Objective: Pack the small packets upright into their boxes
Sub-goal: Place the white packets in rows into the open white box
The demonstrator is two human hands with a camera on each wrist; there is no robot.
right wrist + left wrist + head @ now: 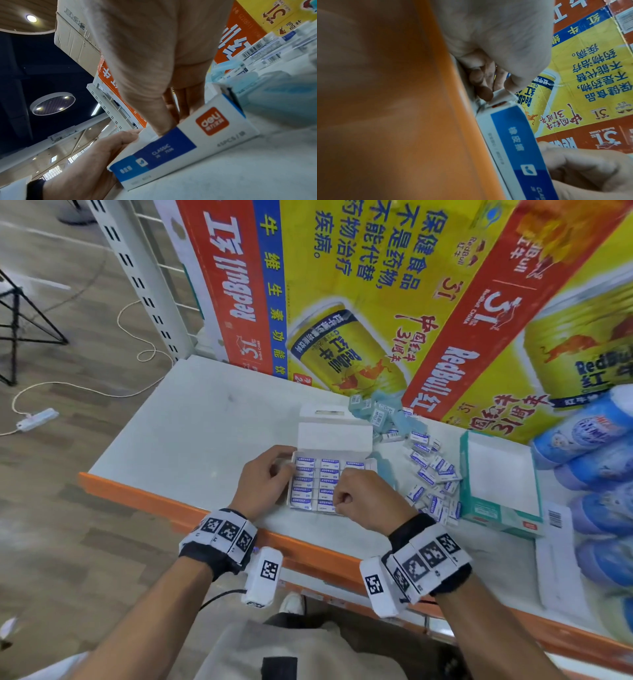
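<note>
One open white-and-blue box [334, 436] near the orange shelf edge [137, 494], three columns of upright packets [317, 484], left hand [263, 479] gripping box's left side, right hand [368, 501] curled over the right column, grasp unclear, loose packets [433, 484] heaped to the right beside one teal box [498, 484].

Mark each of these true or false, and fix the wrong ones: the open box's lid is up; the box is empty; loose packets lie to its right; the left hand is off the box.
1. The open box has its lid up. True.
2. The box is empty. False: rows of packets fill it.
3. Loose packets lie to its right. True.
4. The left hand is off the box. False: it holds the box's left side, while the right hand is over the rows.
</note>
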